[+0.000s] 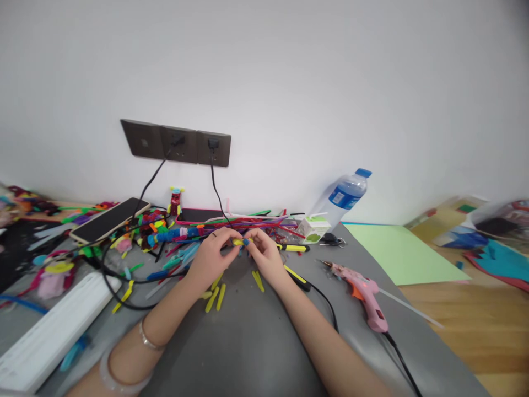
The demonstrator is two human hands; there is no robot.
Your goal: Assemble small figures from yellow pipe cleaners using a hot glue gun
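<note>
My left hand (212,259) and my right hand (268,259) meet above the middle of the grey table. Between their fingertips is a small yellow and blue pipe cleaner piece (238,242), pinched from both sides; the fingers partly cover it. Below the left hand lie several short yellow pipe cleaner pieces (221,296). Another yellow pair (258,281) rests just under the right hand. Beyond the hands spreads a pile of coloured pipe cleaners (264,221). A yellow and black cutter (295,248) is beside my right fingers.
At right lies a pink glue gun (363,289), its cord running to the front. Behind it stand a small white carton (313,229) and a water bottle (346,194). A white power strip (53,336), looping black cables, a phone (109,220) and pipe cleaner figures (55,274) occupy the left.
</note>
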